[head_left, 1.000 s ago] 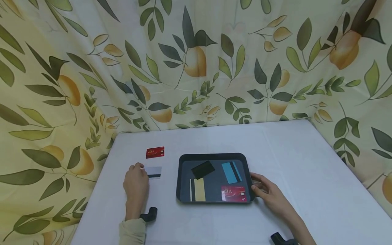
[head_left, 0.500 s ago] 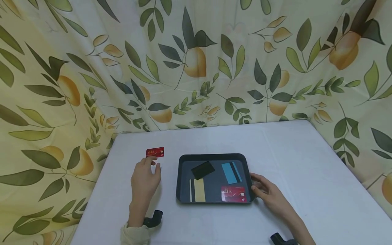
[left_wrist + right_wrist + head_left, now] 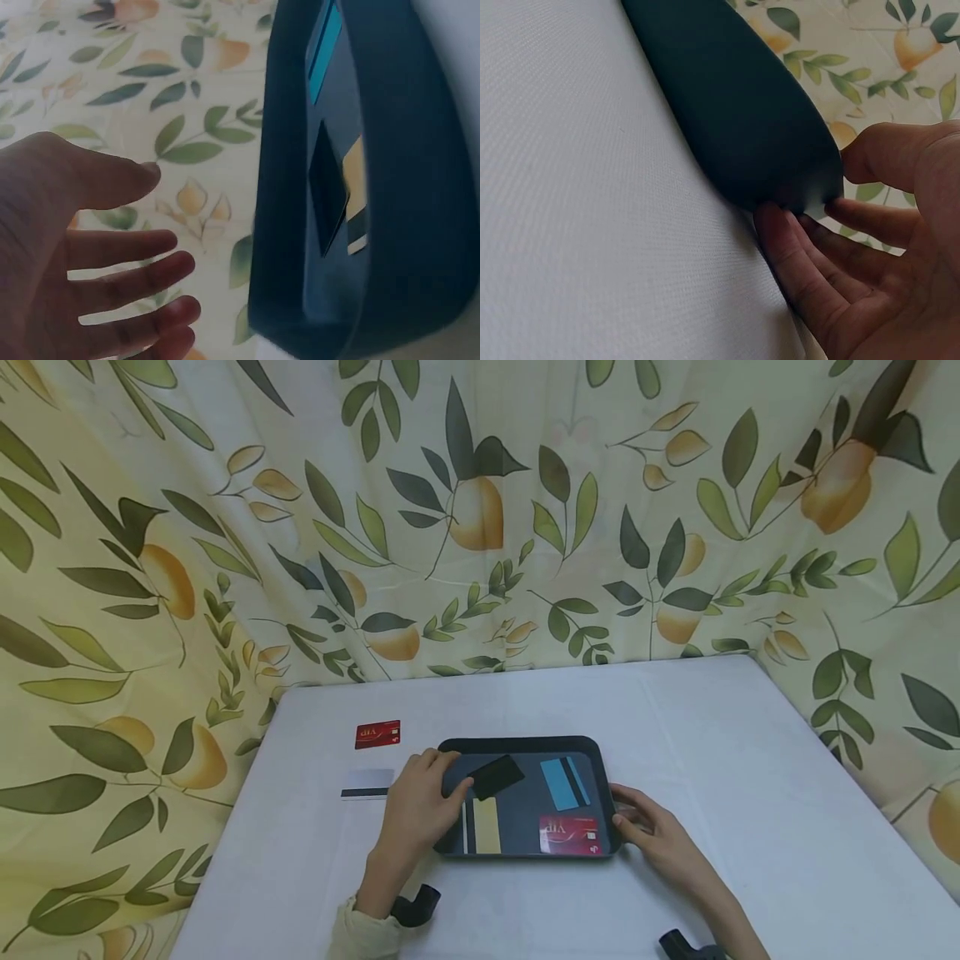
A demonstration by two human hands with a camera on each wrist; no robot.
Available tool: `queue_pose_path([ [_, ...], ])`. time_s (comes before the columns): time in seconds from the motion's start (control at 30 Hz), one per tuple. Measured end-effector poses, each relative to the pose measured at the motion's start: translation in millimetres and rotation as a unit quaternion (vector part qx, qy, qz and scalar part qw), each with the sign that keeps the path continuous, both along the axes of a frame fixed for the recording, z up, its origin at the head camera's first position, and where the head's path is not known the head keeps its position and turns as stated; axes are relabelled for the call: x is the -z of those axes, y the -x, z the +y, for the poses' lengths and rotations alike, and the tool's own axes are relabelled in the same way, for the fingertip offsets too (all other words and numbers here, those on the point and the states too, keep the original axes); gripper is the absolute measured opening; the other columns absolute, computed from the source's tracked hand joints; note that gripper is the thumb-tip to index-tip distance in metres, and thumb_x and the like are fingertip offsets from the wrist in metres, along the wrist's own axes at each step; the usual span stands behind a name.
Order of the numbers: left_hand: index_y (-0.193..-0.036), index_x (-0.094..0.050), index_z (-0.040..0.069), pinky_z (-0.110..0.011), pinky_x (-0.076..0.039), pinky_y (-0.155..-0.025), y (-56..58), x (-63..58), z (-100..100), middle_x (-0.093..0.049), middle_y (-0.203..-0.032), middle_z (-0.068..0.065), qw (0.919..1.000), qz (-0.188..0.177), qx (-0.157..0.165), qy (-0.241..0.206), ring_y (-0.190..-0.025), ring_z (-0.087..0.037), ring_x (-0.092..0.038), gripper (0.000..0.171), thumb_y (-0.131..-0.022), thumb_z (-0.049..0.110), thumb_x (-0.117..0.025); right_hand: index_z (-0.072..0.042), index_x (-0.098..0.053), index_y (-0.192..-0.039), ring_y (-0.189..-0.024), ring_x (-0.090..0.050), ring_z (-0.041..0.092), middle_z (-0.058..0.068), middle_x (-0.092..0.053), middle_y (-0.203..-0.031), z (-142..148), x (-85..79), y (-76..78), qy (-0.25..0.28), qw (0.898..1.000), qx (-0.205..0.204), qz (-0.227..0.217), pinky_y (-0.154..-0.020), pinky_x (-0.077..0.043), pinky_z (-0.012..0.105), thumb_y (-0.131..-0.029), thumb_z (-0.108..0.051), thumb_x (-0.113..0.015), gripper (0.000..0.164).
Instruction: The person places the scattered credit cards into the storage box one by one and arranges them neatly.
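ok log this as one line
left hand: empty, near tray; right hand: holds tray edge; in tray: four cards; on table: red card, striped card

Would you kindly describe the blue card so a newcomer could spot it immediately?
On the white table sits a dark tray. In its far-right corner, beyond a red VIP card, lies the blue card, the only blue one, with a dark stripe.

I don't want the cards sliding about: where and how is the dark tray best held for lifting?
Probably by the short side walls of the dark tray, one hand from each side: it lies open side up, with raised walls to pinch. The right hand holds its right side; the left hand is by its left.
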State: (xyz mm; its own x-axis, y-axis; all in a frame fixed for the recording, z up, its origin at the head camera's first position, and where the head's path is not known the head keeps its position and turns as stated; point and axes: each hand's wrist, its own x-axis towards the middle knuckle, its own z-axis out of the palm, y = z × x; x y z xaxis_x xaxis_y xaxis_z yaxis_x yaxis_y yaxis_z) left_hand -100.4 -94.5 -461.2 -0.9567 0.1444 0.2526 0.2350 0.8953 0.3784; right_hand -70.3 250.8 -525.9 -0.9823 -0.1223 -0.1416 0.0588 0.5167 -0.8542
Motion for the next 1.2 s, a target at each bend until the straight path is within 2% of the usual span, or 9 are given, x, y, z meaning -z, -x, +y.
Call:
queue_pose_path([
  [0.17,-0.129,-0.063,0.013,-0.034,-0.055,-0.074,9.9,13.3,12,-0.064,-0.12,-0.005,0.9985,-0.04,0.024,0.027,-0.104,-0.02,-0.06,0.052,-0.089,0.046,-0.068,-0.014,-0.041,-0.148,-0.116,-0.062,0.03,0.02,-0.047,-0.148,0,0.9,1.0,-0.003,1.0,0.001,-0.002,-0.083,-0.052,0.022,-0.098,-0.032,-0.06,0.056],
  [0.37,-0.133,-0.06,0.01,-0.04,-0.053,-0.082,21.0,30.0,20,-0.062,-0.124,-0.009,0.9958,-0.049,0.029,0.071,-0.107,-0.026,-0.06,0.06,-0.087,0.048,-0.069,-0.013,-0.041,-0.148,-0.118,-0.062,0.032,0.02,-0.046,-0.148,-1,-0.6,1.3,-0.002,1.0,0.002,-0.006,-0.087,-0.053,0.028,-0.098,-0.032,-0.06,0.056],
  [0.5,-0.133,-0.06,0.009,-0.042,-0.052,-0.083,24.4,36.8,21,-0.062,-0.124,-0.009,0.9941,-0.043,0.03,0.095,-0.109,-0.027,-0.059,0.062,-0.087,0.05,-0.068,-0.012,-0.042,-0.148,-0.118,-0.061,0.032,0.02,-0.047,-0.148,-1,-0.2,0.4,-0.002,1.0,0.002,-0.003,-0.085,-0.052,0.025,-0.098,-0.032,-0.06,0.056],
  [0.8,-0.13,-0.062,0.008,-0.045,-0.047,-0.085,24.7,42.9,23,-0.062,-0.124,-0.012,0.9893,-0.027,0.038,0.138,-0.11,-0.03,-0.057,0.064,-0.085,0.052,-0.07,-0.013,-0.041,-0.148,-0.117,-0.062,0.029,0.02,-0.047,-0.148,0,1.9,0.0,0.004,1.0,0.002,-0.005,-0.081,-0.052,0.021,-0.098,-0.032,-0.061,0.057],
  [1.03,-0.123,-0.067,0.004,-0.039,-0.042,-0.078,24.2,48.3,24,-0.062,-0.116,-0.013,0.9866,-0.004,0.034,0.159,-0.103,-0.029,-0.056,0.063,-0.081,0.051,-0.075,-0.013,-0.041,-0.148,-0.116,-0.061,0.027,0.019,-0.048,-0.148,-1,2.1,0.4,0.006,1.0,0.004,-0.009,-0.083,-0.052,0.022,-0.098,-0.033,-0.06,0.057],
  [1.2,-0.113,-0.07,0.003,-0.036,-0.038,-0.073,26.0,52.5,26,-0.062,-0.11,-0.013,0.9854,0.012,0.027,0.168,-0.096,-0.028,-0.055,0.055,-0.08,0.046,-0.078,-0.013,-0.041,-0.148,-0.116,-0.061,0.028,0.02,-0.047,-0.148,-1,0.7,-0.3,0.006,1.0,0.001,-0.002,-0.081,-0.052,0.02,-0.098,-0.032,-0.06,0.057],
])
